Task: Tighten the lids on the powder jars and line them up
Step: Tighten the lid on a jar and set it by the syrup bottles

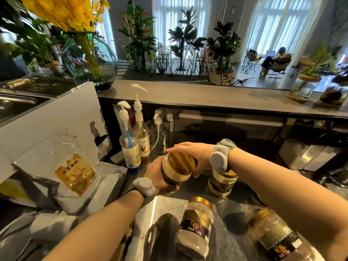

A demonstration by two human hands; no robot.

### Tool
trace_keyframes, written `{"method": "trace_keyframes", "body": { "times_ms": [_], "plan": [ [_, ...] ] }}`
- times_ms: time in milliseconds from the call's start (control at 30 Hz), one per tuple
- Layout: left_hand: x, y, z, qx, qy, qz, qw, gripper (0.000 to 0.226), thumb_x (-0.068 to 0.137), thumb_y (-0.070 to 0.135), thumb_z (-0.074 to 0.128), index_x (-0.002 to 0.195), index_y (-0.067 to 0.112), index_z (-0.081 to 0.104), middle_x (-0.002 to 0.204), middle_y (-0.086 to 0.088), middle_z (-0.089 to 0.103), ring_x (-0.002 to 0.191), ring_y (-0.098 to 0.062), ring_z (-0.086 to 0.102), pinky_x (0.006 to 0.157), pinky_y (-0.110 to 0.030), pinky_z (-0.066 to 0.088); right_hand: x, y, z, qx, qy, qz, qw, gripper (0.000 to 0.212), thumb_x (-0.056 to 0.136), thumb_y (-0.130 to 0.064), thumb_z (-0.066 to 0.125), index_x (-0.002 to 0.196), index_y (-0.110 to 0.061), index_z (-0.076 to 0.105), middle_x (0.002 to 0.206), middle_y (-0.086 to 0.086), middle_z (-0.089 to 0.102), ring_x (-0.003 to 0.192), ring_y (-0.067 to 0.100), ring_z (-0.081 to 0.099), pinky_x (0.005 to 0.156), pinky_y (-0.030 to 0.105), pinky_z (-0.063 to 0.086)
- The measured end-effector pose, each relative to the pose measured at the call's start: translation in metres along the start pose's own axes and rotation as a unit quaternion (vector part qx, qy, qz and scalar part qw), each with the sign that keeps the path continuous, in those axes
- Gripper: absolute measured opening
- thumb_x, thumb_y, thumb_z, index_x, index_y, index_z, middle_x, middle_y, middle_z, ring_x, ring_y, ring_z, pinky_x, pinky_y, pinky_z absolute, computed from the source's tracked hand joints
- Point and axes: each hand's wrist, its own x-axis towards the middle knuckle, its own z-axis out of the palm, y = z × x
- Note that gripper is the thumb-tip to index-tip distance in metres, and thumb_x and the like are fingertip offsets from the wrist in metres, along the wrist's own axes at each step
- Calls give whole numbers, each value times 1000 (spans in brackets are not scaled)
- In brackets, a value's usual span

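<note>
- My L hand (156, 176) grips the body of a jar (175, 174) from the left and below, in the centre of the frame. The jar is lifted and tilted, top toward me.
- My R hand (195, 153) is clamped on its lid (183, 162), fingers draped over the top, thumb under the rim.
- Jar looks: clear plastic, pale beige powder inside, dark label band lower down. The lid is gold w/ ribbed stripes.
- 2nd jar (221, 185) stands upright just right of centre, partly hidden behind my R wrist, gold lid on.
- 3rd jar (196, 225) is at bottom centre: white powder, black label, gold lid.
- 4th jar (275, 238) is at lower right, looks tilted, partly behind my R forearm.
- All sit on a grey metal counter (229, 208).
- Pump bottles (130, 146) are left of centre. A powder bag (75, 174) lies at the left.
</note>
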Motion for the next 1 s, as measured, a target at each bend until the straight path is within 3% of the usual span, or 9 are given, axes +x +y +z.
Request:
{"method": "trace_keyframes", "body": {
  "times_ms": [200,300,400,467,633,733,833,1000],
  "plan": [
    [1,-12,3,-80,-11,29,996,102,33,42,92,123,23,48,107,8,60,104,-16,60,92,-29,49,0,4,5,-10,3,80,997,98,79,-54,66,151,-31,4,153,2,30,139,26,34,112,43,36],
    [-5,2,1,-24,-9,-3,1000,93,47,38,91,125,28,43,98,15,51,95,-7,55,85,-20,42,-4,3,2,12,6,43,999,110,73,-30,80,150,-38,1,158,-1,15,145,25,18,115,46,31],
    [-5,-2,1,-54,-13,16,998,97,44,35,92,127,24,42,104,13,51,97,-7,53,94,-22,44,-3,2,3,-22,-8,15,1000,112,72,-12,80,148,-43,4,159,-3,8,148,25,10,115,49,31],
    [-4,-7,0,-87,-10,27,996,98,37,36,94,122,20,47,107,7,59,102,-16,59,95,-34,50,1,2,5,-21,-1,25,999,106,75,-17,78,149,-43,6,157,-3,17,146,24,18,114,47,32],
    [-5,3,0,-10,-16,0,1000,86,49,39,90,122,29,45,96,13,57,93,-7,58,83,-21,45,1,2,4,-42,-14,100,994,95,82,-53,63,152,-28,4,152,4,33,137,26,38,111,43,38],
    [-5,-2,3,-43,-13,27,999,95,50,39,90,130,29,40,112,10,59,103,-9,57,92,-26,48,-3,2,1,-15,-5,73,997,106,77,-37,75,151,-31,0,157,3,20,143,27,24,114,45,32],
    [-7,1,0,-50,-13,22,998,97,46,41,91,127,27,40,111,9,57,104,-11,56,95,-29,49,-2,0,-1,-20,-12,23,999,112,71,-16,81,149,-41,4,159,-1,8,147,27,10,115,49,30],
    [-3,-6,1,-96,-11,19,995,107,28,47,90,122,21,49,109,6,61,102,-15,59,93,-36,50,9,5,5,-26,-3,72,997,95,81,-39,71,151,-32,6,152,2,31,139,23,34,112,41,37]
  ]
}}
